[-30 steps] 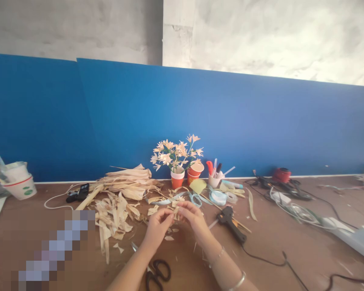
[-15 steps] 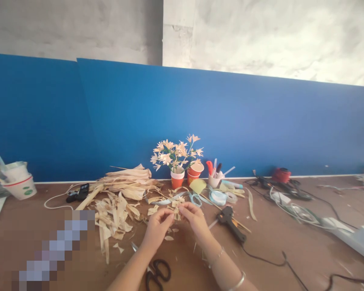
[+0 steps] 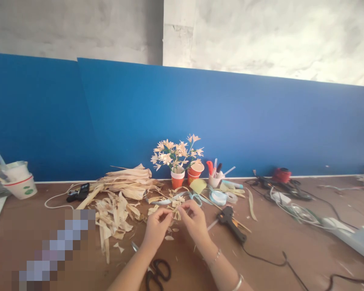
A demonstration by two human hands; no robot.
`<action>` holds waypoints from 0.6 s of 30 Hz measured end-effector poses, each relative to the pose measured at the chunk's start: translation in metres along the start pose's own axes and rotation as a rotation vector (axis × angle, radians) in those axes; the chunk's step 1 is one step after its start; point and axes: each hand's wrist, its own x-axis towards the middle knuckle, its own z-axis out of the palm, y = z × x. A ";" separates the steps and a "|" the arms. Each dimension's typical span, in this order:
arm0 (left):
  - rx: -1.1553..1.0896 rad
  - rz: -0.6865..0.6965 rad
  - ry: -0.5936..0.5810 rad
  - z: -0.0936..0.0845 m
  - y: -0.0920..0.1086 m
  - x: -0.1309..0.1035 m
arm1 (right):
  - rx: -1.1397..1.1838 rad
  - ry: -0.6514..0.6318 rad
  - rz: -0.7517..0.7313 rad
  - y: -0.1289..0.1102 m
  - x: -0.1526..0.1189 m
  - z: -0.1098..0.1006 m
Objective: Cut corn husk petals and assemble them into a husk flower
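Wearables were all on the right arm. Main one: a bangle (image 3: 238, 283), silver-toned, smooth, rounded, a single solid-looking band around the forearm. Handward of the bangle sat a bracelet (image 3: 217, 256), also silvery, much thinner, fine chain-like look with tiny bumps; links or beads, too small to tell. Right hand (image 3: 193, 221), beyond the bangle and bracelet, was bare, slim-fingered. Left hand (image 3: 157, 227), leftward of the bangle, was bare too, same slim build, forearm uncovered.

Showing straw-beige on the husks (image 3: 130, 182), brown on the desk (image 3: 279, 242), blue on the partition (image 3: 230, 117), black on the glue gun (image 3: 233, 226)
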 end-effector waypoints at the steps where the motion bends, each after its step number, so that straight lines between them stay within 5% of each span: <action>1: 0.002 0.000 0.006 0.000 0.000 0.000 | -0.028 0.007 -0.060 0.000 0.000 0.000; 5: 0.013 0.007 0.026 -0.001 0.000 0.000 | -0.084 -0.002 -0.145 0.002 0.000 0.001; 18: 0.130 0.161 0.003 0.001 -0.002 -0.002 | -0.012 -0.025 0.102 0.002 0.002 0.004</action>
